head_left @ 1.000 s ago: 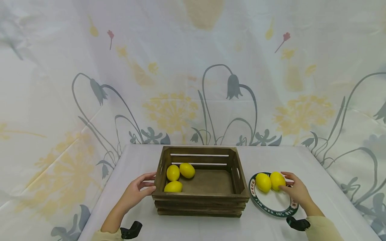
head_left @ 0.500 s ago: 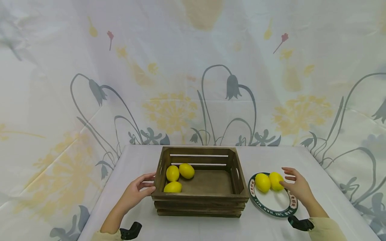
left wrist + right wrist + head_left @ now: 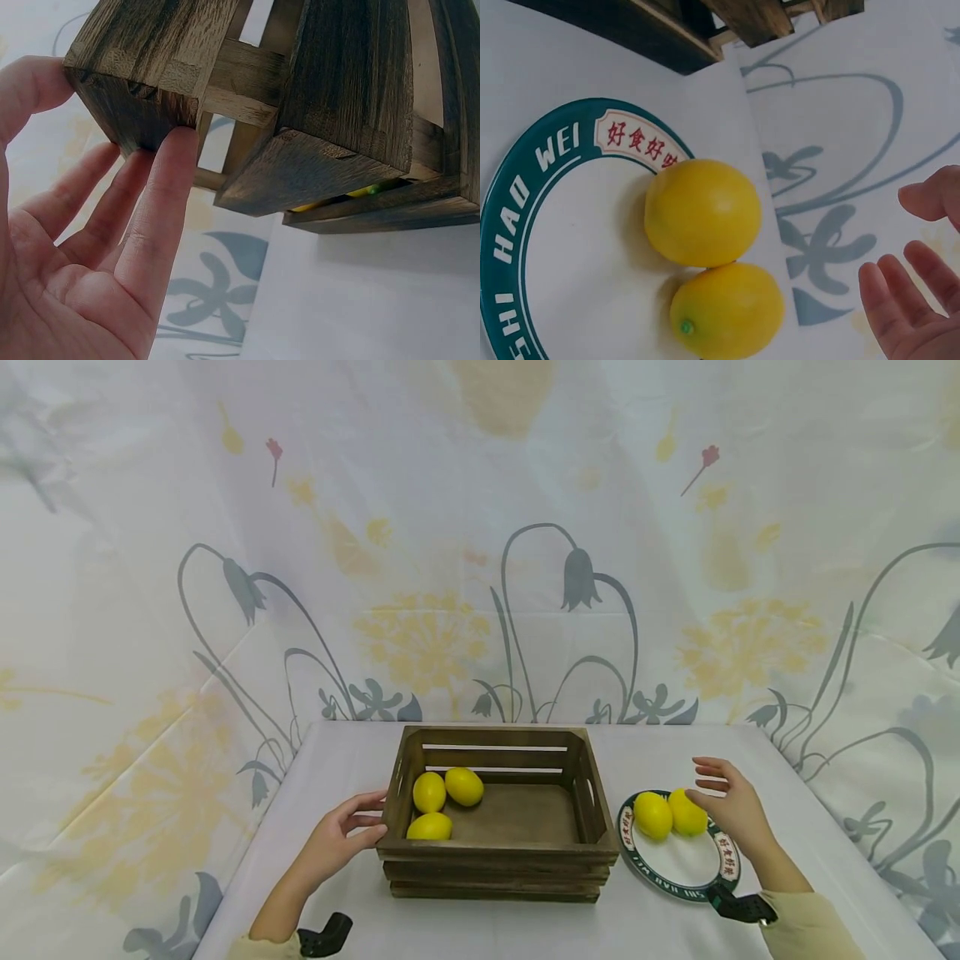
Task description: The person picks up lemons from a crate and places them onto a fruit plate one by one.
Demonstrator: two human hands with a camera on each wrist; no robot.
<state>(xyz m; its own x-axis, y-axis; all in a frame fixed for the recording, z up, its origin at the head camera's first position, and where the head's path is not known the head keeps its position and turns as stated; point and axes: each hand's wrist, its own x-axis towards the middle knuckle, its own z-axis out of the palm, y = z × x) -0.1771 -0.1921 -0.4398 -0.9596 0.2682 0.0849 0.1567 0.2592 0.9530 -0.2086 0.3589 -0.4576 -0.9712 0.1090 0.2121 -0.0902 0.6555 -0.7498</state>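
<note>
My left hand (image 3: 334, 832) touches the left end of a brown wooden slatted crate (image 3: 498, 868) with its fingertips and thumb. Close up in the left wrist view, the outstretched fingers (image 3: 171, 176) rest against the end of the crate (image 3: 337, 82). Three yellow lemons (image 3: 464, 786) lie inside at the left. On a green-rimmed white plate (image 3: 678, 888) two more lemons sit side by side, the left lemon (image 3: 652, 816) and the right lemon (image 3: 687, 815). Above and beside the right one hovers my right hand (image 3: 733, 806), holding nothing; the right wrist view shows its fingers apart from both lemons (image 3: 703, 212).
The plate stands just right of the crate on a white tabletop (image 3: 525, 931). Behind and at the sides hangs a flower-printed cloth (image 3: 465, 527). Black wrist cameras (image 3: 326, 935) are strapped at both cuffs.
My right hand has let go of the right lemon, drawn back and risen above it. That lemon stays on the plate. The left hand and the crate keep their places.
</note>
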